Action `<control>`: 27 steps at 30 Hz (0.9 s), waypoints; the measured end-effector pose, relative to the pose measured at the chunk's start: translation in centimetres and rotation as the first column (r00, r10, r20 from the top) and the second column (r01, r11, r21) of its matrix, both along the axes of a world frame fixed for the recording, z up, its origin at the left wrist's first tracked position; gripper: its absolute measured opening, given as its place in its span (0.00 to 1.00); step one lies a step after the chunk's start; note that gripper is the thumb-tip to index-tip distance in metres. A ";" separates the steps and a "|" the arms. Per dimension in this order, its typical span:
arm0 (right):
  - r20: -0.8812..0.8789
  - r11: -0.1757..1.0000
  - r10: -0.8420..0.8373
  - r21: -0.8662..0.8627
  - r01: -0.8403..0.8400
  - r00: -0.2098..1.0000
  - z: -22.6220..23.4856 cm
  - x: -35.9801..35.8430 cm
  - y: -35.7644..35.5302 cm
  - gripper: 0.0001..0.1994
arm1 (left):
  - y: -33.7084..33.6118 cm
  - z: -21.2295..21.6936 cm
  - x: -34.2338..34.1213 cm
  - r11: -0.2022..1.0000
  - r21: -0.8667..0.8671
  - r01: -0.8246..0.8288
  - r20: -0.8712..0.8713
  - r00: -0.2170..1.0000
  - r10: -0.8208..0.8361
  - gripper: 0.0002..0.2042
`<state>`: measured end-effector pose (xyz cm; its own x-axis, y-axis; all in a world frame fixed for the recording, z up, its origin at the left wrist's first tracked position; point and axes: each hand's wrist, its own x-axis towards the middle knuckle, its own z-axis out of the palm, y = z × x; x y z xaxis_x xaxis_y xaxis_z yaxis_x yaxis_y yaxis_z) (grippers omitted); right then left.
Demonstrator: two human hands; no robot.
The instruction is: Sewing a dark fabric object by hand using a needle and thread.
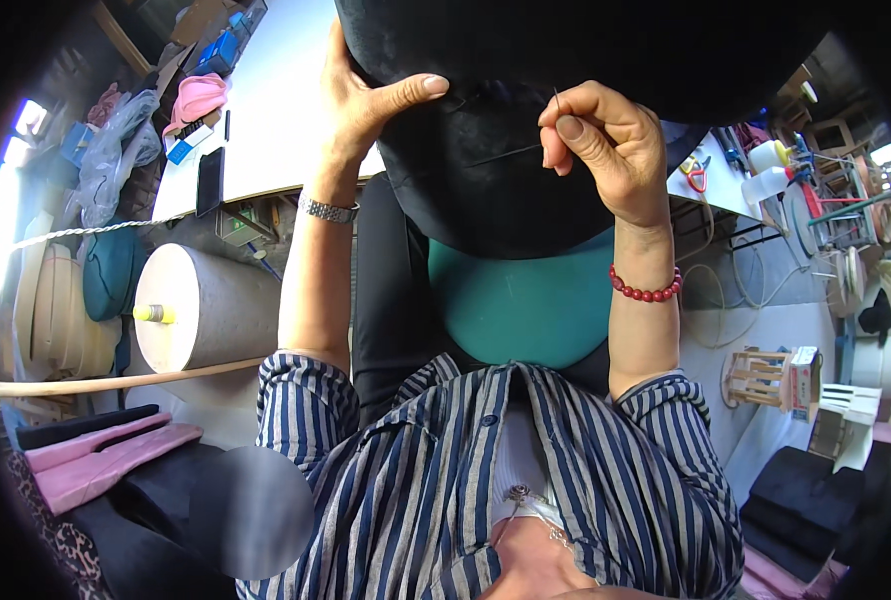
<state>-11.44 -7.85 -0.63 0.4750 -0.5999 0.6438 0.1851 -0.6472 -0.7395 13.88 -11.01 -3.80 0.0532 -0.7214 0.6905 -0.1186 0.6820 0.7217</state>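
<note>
A large black upholstered piece (466,205) with a soft, velvety cover rests in front of me over my lap. My left hand (361,105) grips its left edge, thumb lying on the near face and the other fingers mostly hidden along the side. A puckered seam or fold (486,97) runs across the black fabric beside that thumb. Over the right part of the piece, my right hand (611,140) pinches a thin needle (556,97), its point sticking up past the fingertips. A dark thread (506,157) stretches from the fabric towards this hand.
A white table (276,110) stands ahead, with a phone (210,182) and pink cloth (199,100) at left. Red-handled scissors (699,175) lie at right, near white bottles (766,185). A large roll (211,305) is at my left; a green rounded seat (521,305) is beneath.
</note>
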 end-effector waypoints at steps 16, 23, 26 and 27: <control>0.007 0.961 -0.264 -0.081 0.263 0.965 0.6 3.7 -0.7 0.06 | -1.4 -1.0 0.9 0.995 0.066 -0.076 -0.157 0.984 0.086 0.47; 0.037 0.951 -0.294 -0.084 0.297 0.955 0.8 5.1 -1.2 0.05 | -1.7 -1.0 1.0 0.996 0.031 -0.081 -0.173 0.981 0.085 0.38; 0.033 0.930 -0.349 -0.113 0.351 0.936 0.8 5.6 -1.5 0.05 | -1.9 -0.9 1.1 0.997 0.065 -0.042 -0.247 0.967 0.057 0.41; 0.045 0.925 -0.364 -0.097 0.366 0.930 0.9 5.9 -1.5 0.04 | -2.1 -0.8 1.0 0.996 0.083 -0.029 -0.272 0.961 0.051 0.40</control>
<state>-5.56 -9.36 0.23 0.2176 -0.6593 0.7197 -0.0600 -0.7450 -0.6643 14.92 -13.06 -4.59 0.2622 -0.7658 0.5873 0.0651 0.6212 0.7809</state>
